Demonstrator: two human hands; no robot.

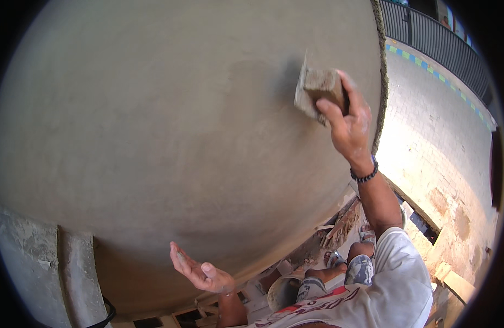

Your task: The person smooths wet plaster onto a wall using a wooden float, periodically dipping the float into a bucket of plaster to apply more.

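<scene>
View from the head cam, looking at a broad, smooth, grey-brown plastered wall [164,120] that fills most of the view. The R hand [351,126], at upper R, grasps a grey, mortar-stained hand float w/ a thin flat plate and chunky block grip [324,83]: thumb on the near side, other fingers round the far side. The float is tilted, nr the wall's rough R edge; can't tell if its plate touches the surface. A black beaded bracelet [364,174] circles the R wrist.

The L hand [200,273] is lower, approx. centre-L, in front of the wall's bottom part; its fingers are released & spread, palm up.

Below: the person's white T-shirt w/ red print [394,273] and, just beside it, a pale round bucket [270,296]. Lower L: a rough grey concrete post [81,273]. Far R: sunlit pale paving [426,126], w/ a dark slatted metal fence [435,44] at the top.
</scene>
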